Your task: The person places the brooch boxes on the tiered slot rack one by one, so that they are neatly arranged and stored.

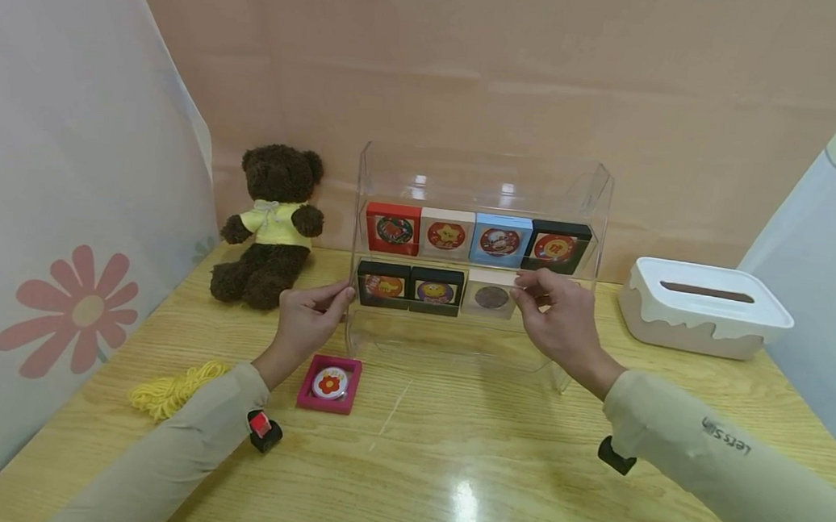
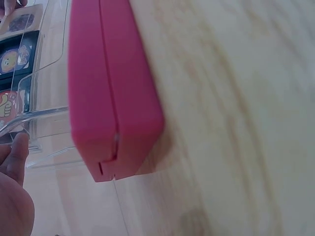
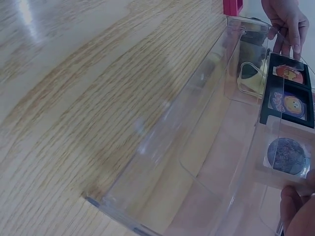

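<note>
A clear acrylic display rack (image 1: 471, 337) stands on the table, holding small framed badge boxes in two rows. My left hand (image 1: 306, 318) pinches the rack's left side edge, beside a black badge box (image 1: 383, 286). At the lower row's right end, my right hand (image 1: 561, 319) holds a cream badge box (image 1: 491, 296) by its right side, between thumb and fingers. The round badge (image 3: 288, 155) in that box looks dark in the right wrist view. Another black box (image 1: 435, 291) sits against its left. A pink badge box (image 2: 110, 93) lies on the table below my left hand.
The upper row holds a red box (image 1: 393, 229), a cream box (image 1: 446, 234), a blue box (image 1: 501, 240) and a black box (image 1: 556, 246). A teddy bear (image 1: 275, 223) and yellow cord (image 1: 176, 390) are at left, a tissue box (image 1: 706, 309) at right.
</note>
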### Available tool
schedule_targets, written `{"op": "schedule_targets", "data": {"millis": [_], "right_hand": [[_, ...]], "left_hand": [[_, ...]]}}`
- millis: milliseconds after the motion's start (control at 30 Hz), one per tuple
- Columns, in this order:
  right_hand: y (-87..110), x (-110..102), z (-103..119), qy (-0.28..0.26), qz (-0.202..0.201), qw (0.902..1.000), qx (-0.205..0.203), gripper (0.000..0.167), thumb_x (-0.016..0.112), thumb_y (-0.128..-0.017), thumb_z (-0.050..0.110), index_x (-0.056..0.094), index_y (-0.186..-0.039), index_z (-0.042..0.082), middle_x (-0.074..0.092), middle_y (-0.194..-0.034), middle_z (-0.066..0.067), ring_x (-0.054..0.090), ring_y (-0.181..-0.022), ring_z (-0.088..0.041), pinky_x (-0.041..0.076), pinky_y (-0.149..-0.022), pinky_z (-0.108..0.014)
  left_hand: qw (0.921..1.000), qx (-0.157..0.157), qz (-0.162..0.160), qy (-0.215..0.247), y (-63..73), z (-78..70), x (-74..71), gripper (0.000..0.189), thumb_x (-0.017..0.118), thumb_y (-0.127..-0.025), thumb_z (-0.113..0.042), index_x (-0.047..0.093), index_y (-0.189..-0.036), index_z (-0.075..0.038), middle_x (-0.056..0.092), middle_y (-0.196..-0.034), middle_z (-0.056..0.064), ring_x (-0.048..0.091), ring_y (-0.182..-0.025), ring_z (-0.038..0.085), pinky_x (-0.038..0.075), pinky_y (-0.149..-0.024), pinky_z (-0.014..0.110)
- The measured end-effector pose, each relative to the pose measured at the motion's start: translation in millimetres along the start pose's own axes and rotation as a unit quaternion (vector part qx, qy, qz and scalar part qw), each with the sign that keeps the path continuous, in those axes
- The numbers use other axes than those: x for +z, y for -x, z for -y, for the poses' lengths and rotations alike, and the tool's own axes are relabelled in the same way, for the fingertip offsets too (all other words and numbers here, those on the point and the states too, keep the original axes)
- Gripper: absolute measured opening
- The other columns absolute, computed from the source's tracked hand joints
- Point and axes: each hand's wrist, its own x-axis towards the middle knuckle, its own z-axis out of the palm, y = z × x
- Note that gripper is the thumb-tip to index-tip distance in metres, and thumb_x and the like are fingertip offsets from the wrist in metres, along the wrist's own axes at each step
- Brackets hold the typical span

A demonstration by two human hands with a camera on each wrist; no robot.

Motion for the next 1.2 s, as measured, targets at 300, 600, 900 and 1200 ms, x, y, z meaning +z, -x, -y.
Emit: {"op": "schedule_targets", "data": {"millis": [300, 600, 900, 1200], "right_hand": [[1.6, 2, 0, -0.004, 0.007, 1.0000, -0.003, 0.009, 0.072, -0.080, -0.006, 0.068, -0.087, -0.002, 0.070, -0.085, -0.011, 0.066, -0.065, -0.015, 0.057, -0.056, -0.028], [5.0, 4, -1, 0.002, 0.013, 0.9999, 0.003, 0.007, 0.071, -0.082, -0.002, 0.068, -0.088, 0.000, 0.069, -0.083, -0.011, 0.067, -0.065, -0.018, 0.058, -0.055, -0.036], [6.3, 3, 0, -0.016, 0.023, 0.9994, 0.019, 0.011, 0.070, -0.084, 0.002, 0.068, -0.095, 0.000, 0.069, -0.090, -0.011, 0.067, -0.073, -0.022, 0.059, -0.055, -0.039], [11.9, 4, 1, -0.035, -0.005, 0.9987, 0.037, 0.014, 0.071, -0.083, 0.004, 0.067, -0.095, -0.001, 0.066, -0.090, -0.011, 0.066, -0.074, -0.022, 0.058, -0.053, -0.040]], "left_hand": [[1.0000, 0.000, 0.000, -0.001, 0.5, -0.9, 0.5, 0.016, 0.060, -0.086, 0.014, 0.064, -0.101, 0.020, 0.065, -0.084, 0.030, 0.064, -0.062, 0.042, 0.058, -0.053, 0.030], [0.9999, 0.003, -0.003, -0.012, 0.5, -2.2, 0.4, 0.016, 0.061, -0.086, 0.014, 0.065, -0.100, 0.019, 0.066, -0.083, 0.028, 0.068, -0.062, 0.031, 0.057, -0.054, 0.027], [0.9999, 0.010, -0.004, -0.014, -0.3, -1.1, 0.9, 0.016, 0.061, -0.085, 0.014, 0.064, -0.100, 0.019, 0.066, -0.084, 0.029, 0.068, -0.062, 0.032, 0.057, -0.053, 0.027], [1.0000, 0.004, -0.001, -0.003, 0.3, -1.5, 1.1, 0.016, 0.060, -0.086, 0.015, 0.063, -0.101, 0.020, 0.065, -0.084, 0.030, 0.064, -0.063, 0.044, 0.058, -0.053, 0.031]]}}
